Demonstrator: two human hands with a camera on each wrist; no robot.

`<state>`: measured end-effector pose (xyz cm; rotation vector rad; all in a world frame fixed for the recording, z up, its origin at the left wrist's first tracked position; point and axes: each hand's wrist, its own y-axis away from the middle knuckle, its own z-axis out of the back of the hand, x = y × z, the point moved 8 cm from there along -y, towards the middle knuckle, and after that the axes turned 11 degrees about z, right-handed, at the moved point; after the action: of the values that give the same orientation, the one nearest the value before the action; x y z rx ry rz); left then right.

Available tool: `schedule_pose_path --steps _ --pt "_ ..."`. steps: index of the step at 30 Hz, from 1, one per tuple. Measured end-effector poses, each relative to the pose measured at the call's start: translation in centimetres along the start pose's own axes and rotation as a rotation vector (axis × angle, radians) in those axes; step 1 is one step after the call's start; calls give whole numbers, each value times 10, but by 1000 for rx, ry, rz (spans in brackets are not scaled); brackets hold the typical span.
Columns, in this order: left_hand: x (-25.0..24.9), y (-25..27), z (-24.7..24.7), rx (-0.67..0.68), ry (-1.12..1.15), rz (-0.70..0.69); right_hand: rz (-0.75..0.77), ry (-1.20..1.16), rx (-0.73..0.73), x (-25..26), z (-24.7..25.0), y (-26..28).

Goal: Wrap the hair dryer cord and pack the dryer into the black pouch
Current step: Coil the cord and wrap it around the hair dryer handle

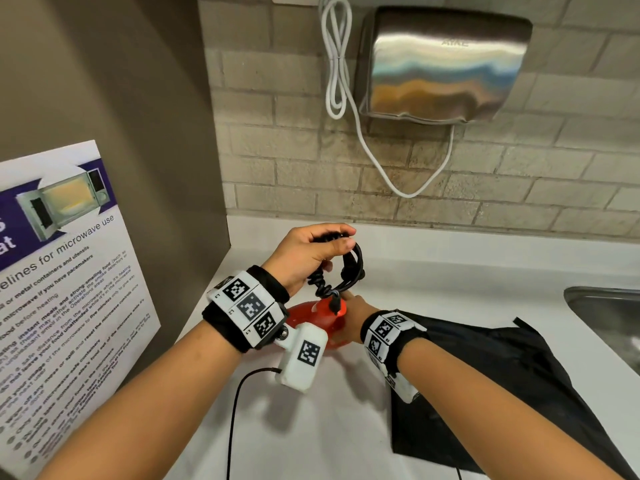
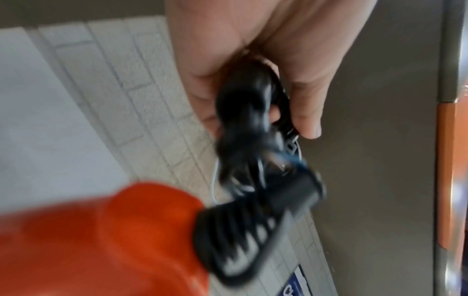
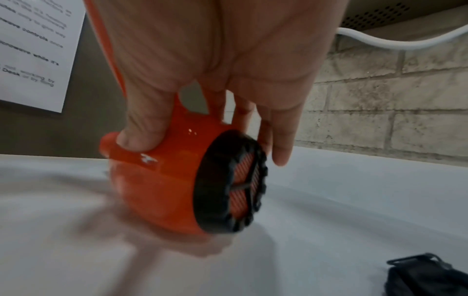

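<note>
— Any writing?
— The poster (image 1: 62,271) reads "microwave use".
— And the hands?
— The left hand (image 1: 304,258) grips the coiled black cord (image 1: 349,268); the right hand (image 3: 215,70) clasps the glossy orange dryer (image 3: 164,180) above the white surface (image 1: 433,271), the matte black pouch (image 1: 502,386) just beside.

Open desk (image 1: 433,271) ahead of my hands, up to the brick wall (image 1: 485,188). Left is shut off by a brown panel (image 1: 138,98) carrying a microwave poster (image 1: 69,271). Black pouch (image 1: 485,375) covers the right side; sink rim (image 1: 602,306) beyond it. Hand-dryer (image 1: 443,64) and white cable (image 1: 408,192) hang overhead
</note>
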<state>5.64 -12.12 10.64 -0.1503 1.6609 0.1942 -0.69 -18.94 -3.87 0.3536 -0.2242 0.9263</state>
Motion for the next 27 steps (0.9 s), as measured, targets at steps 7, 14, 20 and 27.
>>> schedule_pose_path --steps 7,14,20,27 --pt "-3 5 38 -137 -32 -49 -210 -20 -98 -24 10 9" --pt "29 11 93 -334 -88 30 -294 98 -17 -30 2 17" --pt "63 2 131 -405 -349 213 -311 116 -13 -24 -4 16" --pt "115 -14 147 -278 -711 503 -271 224 21 -9 -14 15"
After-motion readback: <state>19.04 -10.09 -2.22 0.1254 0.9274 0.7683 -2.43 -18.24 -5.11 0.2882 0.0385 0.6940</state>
